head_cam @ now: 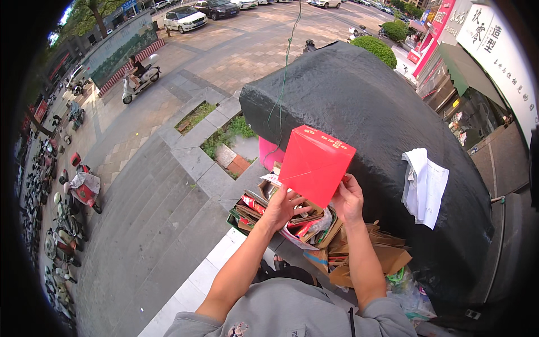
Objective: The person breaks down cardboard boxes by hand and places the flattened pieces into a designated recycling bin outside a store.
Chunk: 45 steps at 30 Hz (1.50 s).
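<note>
A red cardboard box [316, 168] with gold writing along its far side is held up in front of me, tilted. My right hand [348, 198] pinches its lower right corner between thumb and fingers. At the lower left edge of the box is my left hand [283, 207], fingers spread and thumb near the box's corner; whether it bears any weight is unclear. Below both hands stands a bin [232, 222] packed with flattened cardboard and wrappers. More flattened brown cardboard [379, 252] lies beneath my right forearm.
A large bulk under a black sheet [358, 92] fills the right side, with white papers [424, 187] on it. A green cord [287, 54] hangs ahead. Plastic bags [408, 295] lie lower right. Steps [156, 219] run along the left; a person rides a scooter [141, 80] beyond.
</note>
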Available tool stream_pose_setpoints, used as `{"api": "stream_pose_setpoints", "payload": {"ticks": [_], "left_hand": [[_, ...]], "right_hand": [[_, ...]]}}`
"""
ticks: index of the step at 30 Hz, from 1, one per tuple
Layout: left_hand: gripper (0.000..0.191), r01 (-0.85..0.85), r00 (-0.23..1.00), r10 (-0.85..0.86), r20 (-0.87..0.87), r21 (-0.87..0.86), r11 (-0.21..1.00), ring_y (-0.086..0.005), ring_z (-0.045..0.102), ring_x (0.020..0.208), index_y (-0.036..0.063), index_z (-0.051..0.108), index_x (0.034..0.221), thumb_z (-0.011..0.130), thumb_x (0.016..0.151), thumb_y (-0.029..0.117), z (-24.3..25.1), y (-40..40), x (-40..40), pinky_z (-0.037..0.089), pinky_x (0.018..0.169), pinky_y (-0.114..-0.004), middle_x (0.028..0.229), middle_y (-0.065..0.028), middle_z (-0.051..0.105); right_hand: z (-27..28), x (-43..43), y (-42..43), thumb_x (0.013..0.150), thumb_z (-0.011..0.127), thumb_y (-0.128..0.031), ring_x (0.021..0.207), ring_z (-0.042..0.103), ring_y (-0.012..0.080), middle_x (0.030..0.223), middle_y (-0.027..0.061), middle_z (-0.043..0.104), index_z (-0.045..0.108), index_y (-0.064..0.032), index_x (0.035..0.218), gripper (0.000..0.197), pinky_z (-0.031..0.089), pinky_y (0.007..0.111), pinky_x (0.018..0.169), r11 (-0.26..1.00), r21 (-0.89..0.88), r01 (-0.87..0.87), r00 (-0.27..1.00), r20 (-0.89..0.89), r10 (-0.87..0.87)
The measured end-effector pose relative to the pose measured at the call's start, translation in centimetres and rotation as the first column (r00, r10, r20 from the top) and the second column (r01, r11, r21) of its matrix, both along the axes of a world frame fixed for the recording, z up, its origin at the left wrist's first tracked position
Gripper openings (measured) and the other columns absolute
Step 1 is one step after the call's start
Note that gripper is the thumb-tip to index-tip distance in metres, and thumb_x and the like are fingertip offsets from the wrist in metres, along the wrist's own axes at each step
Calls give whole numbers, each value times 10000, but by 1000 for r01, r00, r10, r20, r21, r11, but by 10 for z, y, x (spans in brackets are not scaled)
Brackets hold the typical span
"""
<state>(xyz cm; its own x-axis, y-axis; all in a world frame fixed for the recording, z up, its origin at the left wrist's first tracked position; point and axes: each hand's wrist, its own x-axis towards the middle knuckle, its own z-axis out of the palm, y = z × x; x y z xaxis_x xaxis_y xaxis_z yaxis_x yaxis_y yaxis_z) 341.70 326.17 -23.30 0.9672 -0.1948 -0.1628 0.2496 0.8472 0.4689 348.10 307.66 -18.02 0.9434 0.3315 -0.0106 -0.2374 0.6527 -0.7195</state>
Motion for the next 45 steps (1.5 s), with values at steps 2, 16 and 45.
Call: {"api": "stream_pose_setpoints", "payload": {"ticks": [2,16,45], "left_hand": [[622,-203,970,221,-101,163,965,-219,570,1071,64,413,1298,629,850,437,35,-19,1,501,868,-428,1215,-86,548],[251,-377,883,447,147,789,485,-130,597,900,-11,582,1123,570,892,86,14,3,-93,472,793,-285,1003,-67,661],[256,-257,835,288,-469,131,957,-213,636,931,34,525,1175,481,953,151,-95,8,-234,534,822,-378,1062,-97,630]], "right_hand": [[-30,-18,4,924,493,-63,992,578,174,1104,71,579,502,-36,1144,222,481,341,857,993,84,-85,996,-22,87],[-20,-41,40,754,522,47,951,636,340,977,249,637,602,-27,1153,414,498,351,797,643,-699,313,796,563,224],[-127,-212,62,866,632,-251,725,589,102,921,70,641,533,28,1154,413,491,252,624,565,-718,-406,907,-242,345]]}}
